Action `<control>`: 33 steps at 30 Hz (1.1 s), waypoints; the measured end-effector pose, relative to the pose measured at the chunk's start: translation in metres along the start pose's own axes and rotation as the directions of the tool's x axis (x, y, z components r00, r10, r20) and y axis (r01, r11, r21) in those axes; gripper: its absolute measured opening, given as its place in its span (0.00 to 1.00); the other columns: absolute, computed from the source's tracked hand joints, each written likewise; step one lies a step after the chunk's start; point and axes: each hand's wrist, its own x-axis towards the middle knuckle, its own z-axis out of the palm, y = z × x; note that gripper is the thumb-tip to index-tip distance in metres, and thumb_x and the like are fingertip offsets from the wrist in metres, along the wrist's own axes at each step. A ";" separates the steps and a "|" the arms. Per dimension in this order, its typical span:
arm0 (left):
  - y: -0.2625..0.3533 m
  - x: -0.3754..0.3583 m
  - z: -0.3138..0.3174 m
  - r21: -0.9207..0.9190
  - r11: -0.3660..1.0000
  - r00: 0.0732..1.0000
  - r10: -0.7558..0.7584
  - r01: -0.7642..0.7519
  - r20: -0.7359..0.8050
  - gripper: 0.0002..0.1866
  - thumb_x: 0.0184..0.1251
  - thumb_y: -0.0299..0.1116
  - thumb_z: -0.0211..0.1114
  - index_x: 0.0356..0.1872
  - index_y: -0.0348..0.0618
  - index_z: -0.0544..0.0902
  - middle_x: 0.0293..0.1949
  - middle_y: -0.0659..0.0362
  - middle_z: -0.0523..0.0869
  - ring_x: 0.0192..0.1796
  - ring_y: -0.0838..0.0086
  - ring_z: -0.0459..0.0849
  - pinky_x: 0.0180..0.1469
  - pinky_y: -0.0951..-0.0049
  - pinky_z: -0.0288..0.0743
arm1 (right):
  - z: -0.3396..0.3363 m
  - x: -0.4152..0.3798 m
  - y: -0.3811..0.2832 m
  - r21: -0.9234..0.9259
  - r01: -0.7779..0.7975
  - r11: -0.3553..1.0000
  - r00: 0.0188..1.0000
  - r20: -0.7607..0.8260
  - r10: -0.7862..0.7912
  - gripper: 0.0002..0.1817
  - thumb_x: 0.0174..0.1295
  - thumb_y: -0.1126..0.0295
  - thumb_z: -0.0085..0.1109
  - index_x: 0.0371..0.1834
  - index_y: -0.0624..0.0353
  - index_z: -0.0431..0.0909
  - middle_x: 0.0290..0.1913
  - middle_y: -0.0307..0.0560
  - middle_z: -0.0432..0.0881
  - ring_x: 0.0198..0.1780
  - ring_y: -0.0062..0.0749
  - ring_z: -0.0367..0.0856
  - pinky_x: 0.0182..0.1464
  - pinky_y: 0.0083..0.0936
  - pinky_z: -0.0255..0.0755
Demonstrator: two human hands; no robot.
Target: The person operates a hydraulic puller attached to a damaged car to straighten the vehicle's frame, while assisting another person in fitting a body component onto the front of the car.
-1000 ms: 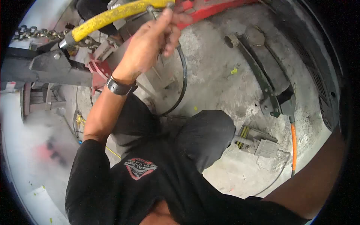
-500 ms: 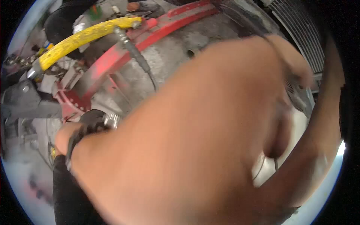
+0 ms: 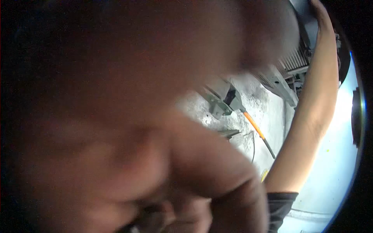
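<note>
A large blurred hand, which I take to be my left hand [image 3: 147, 105], is very close to the lens and covers the left and middle of the view. Some of its fingers bend downward, but blur and shadow hide what, if anything, they hold. A small dark thing [image 3: 149, 219] shows beneath the fingers; its kind cannot be made out. My right forearm rises from a dark sleeve along the right side. Only part of my right hand [image 3: 318, 9] shows at the top edge, so its fingers and any grip are hidden.
Past the near hand, an orange-and-black rod [image 3: 254, 125] extends from a grey metal bracket [image 3: 223, 99] over the pale, stained floor [image 3: 268, 106]. Ribbed grey metal slats [image 3: 296, 61] and a metal beam [image 3: 283, 87] are at upper right. A bluish-white surface [image 3: 322, 186] fills the lower right.
The near hand now fills the left and middle. The yellow bar and red frame are out of sight. The view has shifted, and the orange-and-black rod has come into view.
</note>
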 end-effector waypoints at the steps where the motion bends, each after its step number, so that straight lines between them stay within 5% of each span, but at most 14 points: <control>1: 0.002 0.003 -0.005 -0.005 1.000 1.000 -0.002 0.002 -0.004 0.34 0.61 0.33 0.62 0.66 0.37 0.57 0.26 0.64 0.73 0.17 0.87 0.61 0.17 0.87 0.55 | 0.002 0.005 0.001 -0.013 -0.002 1.000 1.000 0.011 0.002 0.26 0.71 0.57 0.34 0.65 0.64 0.63 0.63 0.56 0.70 0.65 0.42 0.68 0.64 0.33 0.60; 5: 0.011 0.006 -0.017 -0.015 1.000 0.998 0.000 -0.001 -0.058 0.39 0.59 0.32 0.63 0.69 0.36 0.53 0.27 0.63 0.73 0.15 0.86 0.60 0.16 0.87 0.54 | 0.007 0.033 0.019 -0.084 -0.014 0.996 0.999 0.049 0.018 0.26 0.72 0.58 0.34 0.66 0.63 0.62 0.64 0.54 0.70 0.65 0.41 0.68 0.65 0.32 0.60; 6: 0.006 0.011 -0.021 -0.023 0.999 0.999 0.032 -0.033 -0.044 0.40 0.59 0.32 0.63 0.70 0.36 0.52 0.27 0.62 0.73 0.15 0.86 0.60 0.15 0.87 0.54 | 0.001 0.043 0.031 -0.150 0.057 0.987 0.996 0.073 -0.047 0.26 0.72 0.59 0.34 0.67 0.63 0.62 0.64 0.54 0.70 0.65 0.40 0.68 0.65 0.32 0.59; 7: 0.000 0.017 -0.028 -0.010 0.997 0.996 0.081 -0.081 -0.028 0.35 0.61 0.34 0.60 0.67 0.36 0.56 0.26 0.64 0.72 0.16 0.86 0.60 0.17 0.87 0.54 | 0.005 0.068 0.078 -0.339 0.455 0.823 0.890 0.171 -0.422 0.25 0.72 0.60 0.32 0.67 0.61 0.62 0.65 0.54 0.69 0.66 0.44 0.66 0.65 0.33 0.58; 8: -0.011 0.032 -0.038 -0.031 0.988 0.988 0.152 -0.152 0.018 0.30 0.64 0.36 0.58 0.64 0.35 0.60 0.26 0.66 0.70 0.18 0.87 0.61 0.19 0.87 0.54 | 0.007 0.061 0.080 -0.315 0.472 0.823 0.881 0.157 -0.446 0.25 0.72 0.60 0.31 0.66 0.60 0.63 0.65 0.54 0.69 0.67 0.42 0.66 0.66 0.32 0.58; 11: -0.021 0.073 -0.063 -0.178 0.953 0.962 0.261 -0.244 0.082 0.21 0.73 0.42 0.49 0.56 0.34 0.70 0.25 0.69 0.67 0.22 0.87 0.62 0.23 0.86 0.55 | 0.010 0.026 0.032 -0.188 0.367 0.911 0.930 0.069 -0.361 0.24 0.72 0.61 0.31 0.65 0.58 0.67 0.64 0.53 0.70 0.67 0.38 0.66 0.68 0.28 0.55; 14: -0.009 0.113 -0.081 -0.085 0.864 0.867 0.498 -0.496 0.000 0.20 0.74 0.43 0.49 0.51 0.35 0.73 0.27 0.69 0.69 0.24 0.86 0.64 0.25 0.84 0.59 | -0.003 -0.002 -0.022 0.016 -0.056 0.998 0.993 0.102 0.054 0.24 0.71 0.58 0.36 0.61 0.61 0.70 0.59 0.55 0.75 0.62 0.38 0.72 0.64 0.27 0.60; 18: -0.007 0.194 -0.091 -0.277 0.741 0.783 0.518 -0.612 -0.344 0.18 0.74 0.43 0.49 0.46 0.39 0.78 0.30 0.68 0.75 0.27 0.83 0.70 0.28 0.82 0.66 | -0.003 -0.005 -0.030 0.163 -0.112 0.980 0.991 0.085 0.099 0.25 0.70 0.55 0.41 0.58 0.64 0.72 0.54 0.56 0.79 0.57 0.35 0.75 0.60 0.24 0.63; 22: -0.041 0.257 -0.098 -0.181 0.885 0.861 0.339 -0.429 -0.380 0.16 0.73 0.42 0.49 0.44 0.41 0.79 0.29 0.68 0.76 0.27 0.84 0.72 0.25 0.82 0.66 | -0.003 -0.015 -0.040 0.285 -0.073 0.956 0.996 0.063 0.057 0.25 0.69 0.53 0.44 0.50 0.67 0.75 0.43 0.51 0.81 0.44 0.27 0.76 0.49 0.22 0.66; 25: -0.065 0.283 -0.116 0.145 0.987 0.991 0.086 -0.072 -0.098 0.16 0.72 0.41 0.50 0.42 0.40 0.79 0.27 0.67 0.76 0.25 0.85 0.70 0.22 0.82 0.65 | -0.003 -0.021 -0.045 0.384 -0.100 0.918 0.995 0.019 0.101 0.26 0.68 0.53 0.45 0.38 0.70 0.79 0.29 0.45 0.80 0.28 0.26 0.76 0.34 0.22 0.69; 28: -0.068 0.297 -0.127 0.445 0.895 0.999 0.001 -0.018 0.039 0.15 0.72 0.41 0.51 0.42 0.40 0.79 0.25 0.67 0.75 0.23 0.85 0.69 0.20 0.82 0.63 | 0.005 -0.013 -0.035 0.373 -0.011 0.928 0.998 -0.058 0.035 0.27 0.68 0.51 0.45 0.37 0.70 0.79 0.28 0.45 0.80 0.28 0.26 0.76 0.34 0.22 0.70; 33: -0.058 0.298 -0.126 0.638 0.754 0.986 0.085 -0.160 0.146 0.17 0.70 0.43 0.53 0.39 0.37 0.80 0.24 0.66 0.76 0.24 0.83 0.70 0.25 0.79 0.67 | 0.006 0.000 -0.019 0.242 0.006 0.970 0.998 -0.060 0.009 0.30 0.67 0.48 0.46 0.37 0.71 0.80 0.29 0.47 0.81 0.30 0.27 0.78 0.36 0.23 0.70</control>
